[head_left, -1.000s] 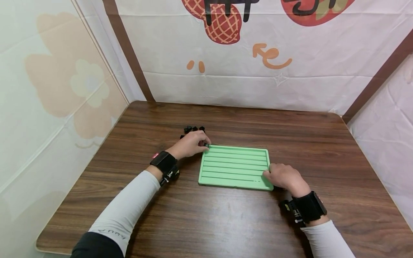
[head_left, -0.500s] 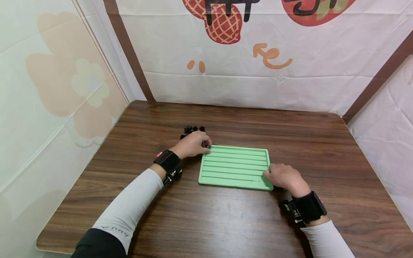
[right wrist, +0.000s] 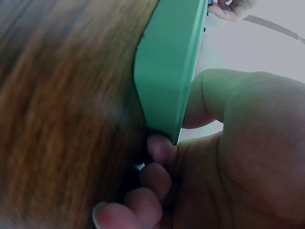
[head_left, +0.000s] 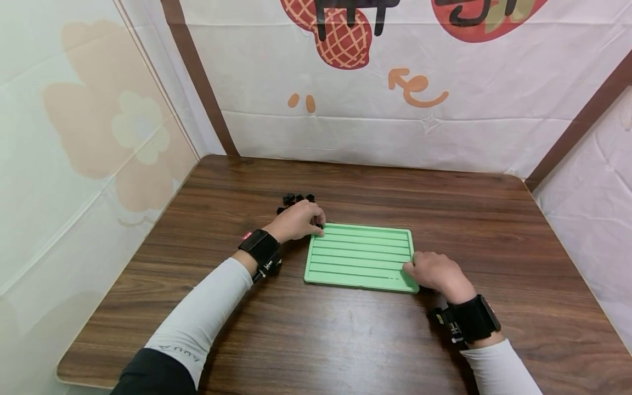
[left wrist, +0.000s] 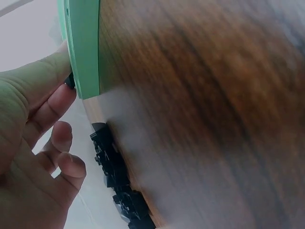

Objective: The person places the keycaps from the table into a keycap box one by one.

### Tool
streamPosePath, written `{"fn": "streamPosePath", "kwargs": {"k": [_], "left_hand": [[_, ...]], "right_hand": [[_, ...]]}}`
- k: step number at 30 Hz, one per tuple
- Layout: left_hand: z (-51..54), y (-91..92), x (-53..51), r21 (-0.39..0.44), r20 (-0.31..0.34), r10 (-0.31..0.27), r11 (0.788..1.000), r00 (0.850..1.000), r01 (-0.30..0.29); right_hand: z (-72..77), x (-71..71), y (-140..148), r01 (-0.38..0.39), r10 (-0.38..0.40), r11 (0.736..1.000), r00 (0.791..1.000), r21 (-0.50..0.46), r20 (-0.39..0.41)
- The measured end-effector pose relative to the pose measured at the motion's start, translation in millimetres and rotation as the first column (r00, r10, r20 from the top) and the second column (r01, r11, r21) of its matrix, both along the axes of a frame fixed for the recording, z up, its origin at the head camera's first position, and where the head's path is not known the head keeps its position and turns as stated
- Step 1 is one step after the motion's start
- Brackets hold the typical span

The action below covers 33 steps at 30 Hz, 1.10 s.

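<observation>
A green tray [head_left: 360, 257] with raised parallel ridges lies on the table. At its far left corner my left hand [head_left: 298, 220] pinches a small black block [left wrist: 70, 81] between thumb and index finger, right against the tray's edge; the remaining fingers are loosely bent. Most of the block is covered by the fingertips. My right hand [head_left: 436, 272] grips the tray's right edge, thumb on top and fingers curled against the side and underneath, as the right wrist view shows. Several more black blocks [head_left: 291, 199] lie just beyond the left hand, partly hidden by it.
The brown wood-grain table [head_left: 345, 340] extends around the tray on every side. A printed white cloth [head_left: 365, 131] hangs behind its far edge, and more cloth hangs at the left and right. Both wrists wear black straps with cameras.
My left hand has shifted slightly right and nearer along the tray's corner, and the black block has become more hidden by its fingers. The right hand and the tray stay in place.
</observation>
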<state>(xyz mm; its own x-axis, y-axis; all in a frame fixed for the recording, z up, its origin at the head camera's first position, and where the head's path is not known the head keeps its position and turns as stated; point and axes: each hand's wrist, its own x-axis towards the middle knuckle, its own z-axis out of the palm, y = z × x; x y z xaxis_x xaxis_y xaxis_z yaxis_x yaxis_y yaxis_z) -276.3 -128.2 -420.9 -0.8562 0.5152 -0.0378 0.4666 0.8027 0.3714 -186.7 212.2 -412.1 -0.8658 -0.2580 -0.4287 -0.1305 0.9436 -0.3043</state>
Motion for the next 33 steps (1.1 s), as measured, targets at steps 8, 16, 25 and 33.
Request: {"fn": "streamPosePath", "kwargs": {"k": [8, 16, 25, 33], "left_hand": [[3.0, -3.4, 0.9, 0.010, 0.001, -0.023, 1.000, 1.000, 0.023], [1.1, -5.8, 0.9, 0.025, -0.035, -0.024, 0.999, 0.999, 0.025], [3.0, -2.9, 2.8, 0.058, 0.028, 0.003, 0.998, 1.000, -0.005], [4.2, -0.6, 4.3, 0.054, 0.048, 0.026, 0.998, 0.998, -0.028]], "right_hand": [[-0.4, 0.1, -0.1, 0.004, -0.004, 1.000, 1.000, 0.002, -0.005], [-1.7, -0.2, -0.8, 0.010, -0.010, 1.000, 1.000, 0.009, -0.007], [-0.3, -0.9, -1.6, 0.010, -0.010, 1.000, 1.000, 0.006, -0.014], [-0.1, 0.0, -1.2, 0.003, -0.003, 1.000, 1.000, 0.005, -0.010]]}}
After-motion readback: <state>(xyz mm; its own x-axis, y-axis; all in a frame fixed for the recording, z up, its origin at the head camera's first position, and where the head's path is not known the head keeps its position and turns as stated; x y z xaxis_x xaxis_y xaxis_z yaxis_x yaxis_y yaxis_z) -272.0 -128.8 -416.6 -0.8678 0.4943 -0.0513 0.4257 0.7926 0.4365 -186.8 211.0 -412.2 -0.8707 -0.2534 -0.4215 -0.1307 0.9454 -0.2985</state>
